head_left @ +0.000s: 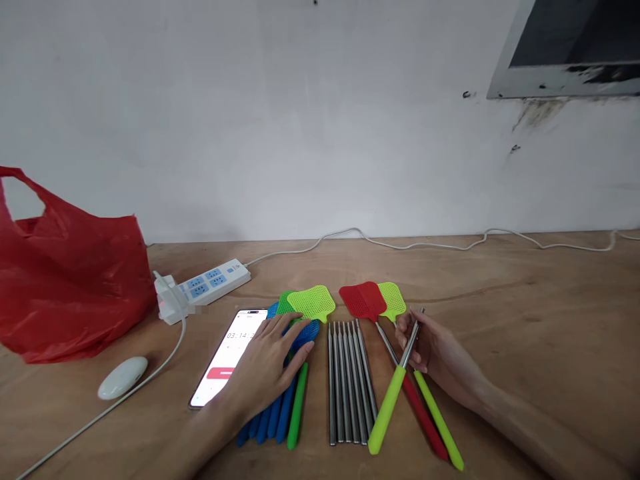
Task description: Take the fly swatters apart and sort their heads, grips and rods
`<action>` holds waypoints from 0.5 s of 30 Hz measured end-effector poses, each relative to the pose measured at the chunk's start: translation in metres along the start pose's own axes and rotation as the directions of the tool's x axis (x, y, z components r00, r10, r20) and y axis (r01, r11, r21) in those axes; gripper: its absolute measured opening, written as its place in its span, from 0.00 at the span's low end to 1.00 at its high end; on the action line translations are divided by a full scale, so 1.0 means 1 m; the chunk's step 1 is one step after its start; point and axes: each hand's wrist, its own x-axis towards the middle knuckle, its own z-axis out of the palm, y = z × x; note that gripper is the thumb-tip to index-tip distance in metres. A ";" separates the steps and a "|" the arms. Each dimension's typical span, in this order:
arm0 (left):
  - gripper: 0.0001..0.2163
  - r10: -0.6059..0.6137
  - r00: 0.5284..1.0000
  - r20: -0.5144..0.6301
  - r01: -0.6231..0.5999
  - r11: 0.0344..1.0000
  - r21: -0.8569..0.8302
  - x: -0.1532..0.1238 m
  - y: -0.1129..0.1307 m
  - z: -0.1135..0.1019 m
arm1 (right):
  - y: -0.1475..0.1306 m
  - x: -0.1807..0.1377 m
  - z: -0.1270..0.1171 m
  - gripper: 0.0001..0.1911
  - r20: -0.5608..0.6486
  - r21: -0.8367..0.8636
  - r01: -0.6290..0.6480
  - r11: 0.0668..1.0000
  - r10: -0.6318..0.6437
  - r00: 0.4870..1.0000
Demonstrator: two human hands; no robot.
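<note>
My left hand (270, 363) lies flat with fingers stretched out over a pile of fly swatters (300, 320) with blue and green heads and handles. A lime swatter head (313, 302) tops that pile. My right hand (433, 350) pinches a metal rod with a lime grip (393, 397), held slanted above the table. Beside it lie a red fly swatter (363, 300) and a lime fly swatter (393, 299), heads side by side. Between my hands several bare metal rods (350, 380) lie in a row.
A phone (227, 360) with a timer screen lies partly under my left hand. Further left are a white power strip (210, 283), a white mouse (123, 377) with its cable, and a red plastic bag (65, 287). A white cable (425, 245) runs along the wall on the wooden table (550, 313).
</note>
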 end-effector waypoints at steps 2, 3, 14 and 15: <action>0.17 0.015 1.000 0.001 -0.015 1.000 0.006 0.000 0.001 0.000 | -0.001 0.000 0.000 0.22 -0.002 0.003 -0.005 1.000 0.005 1.000; 0.17 0.020 1.000 0.002 -0.020 1.000 0.009 0.000 0.002 0.000 | -0.001 0.000 0.000 0.22 -0.002 0.007 -0.008 1.000 0.008 1.000; 0.13 0.044 0.999 0.004 -0.044 0.998 -0.047 0.001 0.009 -0.007 | -0.002 -0.001 0.000 0.21 -0.012 0.039 0.002 0.999 -0.001 1.000; 0.13 0.047 0.999 0.005 -0.047 0.998 -0.052 0.001 0.010 -0.007 | -0.002 -0.001 -0.001 0.21 -0.010 0.041 0.004 0.999 -0.004 1.000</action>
